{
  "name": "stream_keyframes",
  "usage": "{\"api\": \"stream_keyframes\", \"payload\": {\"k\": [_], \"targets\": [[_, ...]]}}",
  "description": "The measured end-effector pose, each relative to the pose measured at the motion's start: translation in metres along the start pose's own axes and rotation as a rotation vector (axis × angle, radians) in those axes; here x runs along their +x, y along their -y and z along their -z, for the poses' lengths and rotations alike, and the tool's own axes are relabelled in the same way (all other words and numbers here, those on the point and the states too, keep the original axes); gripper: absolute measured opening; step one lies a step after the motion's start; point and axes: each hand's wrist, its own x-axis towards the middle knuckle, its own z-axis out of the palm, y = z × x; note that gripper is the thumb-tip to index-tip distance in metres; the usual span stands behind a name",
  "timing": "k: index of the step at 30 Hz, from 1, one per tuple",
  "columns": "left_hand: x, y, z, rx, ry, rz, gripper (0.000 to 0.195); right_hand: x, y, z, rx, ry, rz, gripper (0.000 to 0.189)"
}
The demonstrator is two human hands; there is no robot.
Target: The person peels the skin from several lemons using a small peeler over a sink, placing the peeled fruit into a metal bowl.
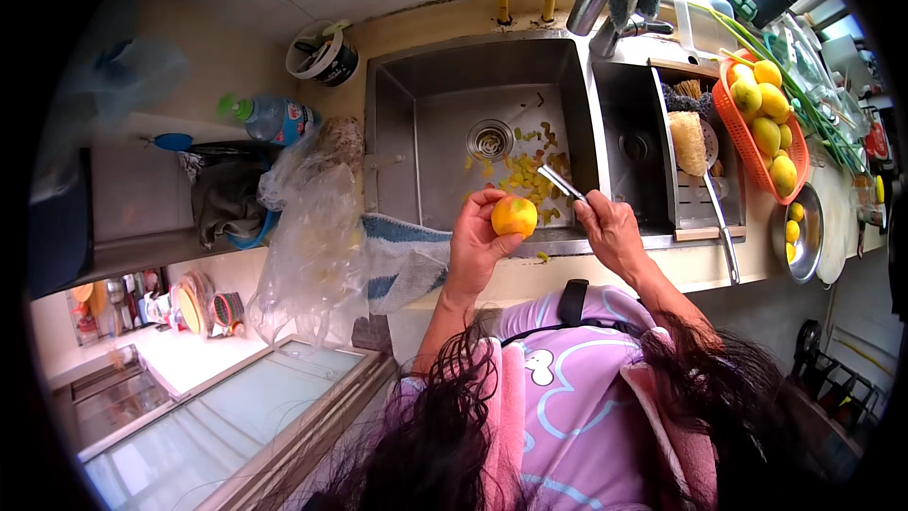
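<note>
My left hand point(477, 234) grips a round yellow-orange fruit point(514, 216) above the near edge of the stainless steel sink point(440, 103). Most of the fruit's surface looks peeled, with a greenish patch on top. In my right hand point(611, 233) is a metal peeler point(562, 182), its head pointing up and left, a short gap away from the fruit. Below the hands, yellow and green peelings point(528, 174) lie scattered over the basin floor near the drain point(490, 140). One small peel scrap point(543, 255) rests on the front rim.
Right of the basin are a narrow second sink point(631, 188), a skimmer point(720, 227), an orange basket point(794, 145) of yellow-green fruits and a steel bowl point(814, 231) holding several yellow pieces. A towel point(404, 262) and plastic bags point(312, 248) lie left. The faucet point(603, 39) stands behind.
</note>
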Motion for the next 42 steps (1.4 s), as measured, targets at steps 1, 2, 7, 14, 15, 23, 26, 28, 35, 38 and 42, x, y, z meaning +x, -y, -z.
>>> {"api": "stream_keyframes", "payload": {"k": [1, 2, 7, 14, 15, 23, 26, 28, 35, 38, 42], "targets": [[-0.003, -0.001, 0.002, 0.002, -0.001, -0.001, 0.049, -0.002, 0.012, 0.005, 0.003, 0.036, 0.089, 0.030], [-0.005, 0.000, 0.003, 0.017, -0.018, 0.014, 0.049, -0.003, 0.021, 0.009, 0.002, 0.068, 0.175, 0.028], [-0.004, 0.000, 0.006, 0.072, 0.001, 0.051, 0.050, 0.002, 0.039, 0.018, -0.225, 0.129, 0.400, 0.023], [-0.010, 0.001, 0.002, 0.093, 0.053, 0.011, 0.049, 0.012, -0.010, -0.002, -0.292, 0.053, 0.184, 0.029], [-0.012, 0.001, 0.000, 0.072, 0.053, -0.015, 0.048, 0.005, -0.006, -0.003, -0.180, 0.036, 0.148, 0.028], [-0.006, 0.002, 0.009, 0.031, 0.022, 0.013, 0.050, -0.002, 0.017, 0.000, -0.164, 0.095, 0.263, 0.025], [-0.007, 0.004, 0.001, -0.047, 0.058, -0.019, 0.052, 0.002, -0.014, -0.012, -0.267, 0.065, 0.075, 0.028], [-0.006, 0.006, 0.001, -0.082, 0.050, -0.035, 0.052, -0.003, -0.007, -0.006, -0.071, 0.010, -0.025, 0.029], [-0.009, 0.011, 0.011, -0.068, -0.003, 0.024, 0.053, -0.003, 0.018, -0.004, -0.177, 0.076, 0.235, 0.027], [-0.008, 0.010, 0.011, -0.085, 0.007, 0.029, 0.051, 0.002, 0.012, -0.012, -0.159, 0.058, 0.219, 0.028], [-0.014, 0.005, 0.004, -0.165, 0.061, -0.034, 0.053, -0.006, 0.010, -0.010, -0.174, 0.078, 0.118, 0.029]]}}
